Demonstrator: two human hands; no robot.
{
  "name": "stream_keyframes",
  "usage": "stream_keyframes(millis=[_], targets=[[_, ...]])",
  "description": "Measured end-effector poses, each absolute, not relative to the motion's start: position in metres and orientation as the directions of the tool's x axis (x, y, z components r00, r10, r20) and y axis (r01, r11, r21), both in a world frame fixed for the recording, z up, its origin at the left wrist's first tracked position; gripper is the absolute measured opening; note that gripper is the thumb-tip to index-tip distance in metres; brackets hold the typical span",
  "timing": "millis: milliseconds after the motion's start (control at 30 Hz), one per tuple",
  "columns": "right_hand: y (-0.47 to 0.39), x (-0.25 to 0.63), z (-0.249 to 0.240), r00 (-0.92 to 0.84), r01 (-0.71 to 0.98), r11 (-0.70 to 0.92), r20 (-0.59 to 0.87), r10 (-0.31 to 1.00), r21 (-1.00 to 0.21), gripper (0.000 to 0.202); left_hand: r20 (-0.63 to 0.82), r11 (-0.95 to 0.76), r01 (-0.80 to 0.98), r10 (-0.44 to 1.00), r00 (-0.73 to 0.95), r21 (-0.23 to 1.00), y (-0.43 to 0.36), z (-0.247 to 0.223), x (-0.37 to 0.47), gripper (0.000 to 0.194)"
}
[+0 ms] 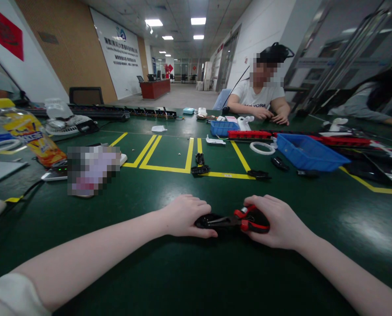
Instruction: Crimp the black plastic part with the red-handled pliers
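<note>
My right hand [276,224] is closed round the red-and-black handles of a pair of long-nose pliers [248,219]. Their jaws point left and lie against a small black plastic part [204,220]. Between the fingers and thumb of my left hand [186,217] that black part is gripped, its left end hidden by the fingers. Whether the jaws are clamped on it I cannot tell. Both hands are low over the green table [169,272]. Beyond them lie several similar black parts, among them a pair of pieces [200,164] and one at the tape corner [259,174].
Yellow tape [165,168] marks boxes on the table. Right of them are a blue tray [311,151], a white tape ring [262,148] and a red strip [258,134]. At left stand a drink bottle [31,131] and a blurred-out object [94,169]. A co-worker [261,92] sits opposite.
</note>
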State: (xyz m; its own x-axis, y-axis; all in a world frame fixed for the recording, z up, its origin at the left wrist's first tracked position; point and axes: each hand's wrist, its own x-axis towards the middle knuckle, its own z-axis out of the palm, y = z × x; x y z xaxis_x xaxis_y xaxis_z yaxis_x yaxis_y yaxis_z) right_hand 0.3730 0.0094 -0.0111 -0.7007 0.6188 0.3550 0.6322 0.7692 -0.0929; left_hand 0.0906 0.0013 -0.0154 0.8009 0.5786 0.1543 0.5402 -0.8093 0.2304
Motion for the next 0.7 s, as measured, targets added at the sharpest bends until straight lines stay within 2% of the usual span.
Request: stream_keyframes(millis=[700], targets=[[0.0135,0.3759,-0.0112,-0.701,0.648,0.751,0.284,0.654,-0.128,0.041,0.140,-0.810,0.546,0.579,0.803,0.215,0.0013,-0.0142,0.0906,0.043]])
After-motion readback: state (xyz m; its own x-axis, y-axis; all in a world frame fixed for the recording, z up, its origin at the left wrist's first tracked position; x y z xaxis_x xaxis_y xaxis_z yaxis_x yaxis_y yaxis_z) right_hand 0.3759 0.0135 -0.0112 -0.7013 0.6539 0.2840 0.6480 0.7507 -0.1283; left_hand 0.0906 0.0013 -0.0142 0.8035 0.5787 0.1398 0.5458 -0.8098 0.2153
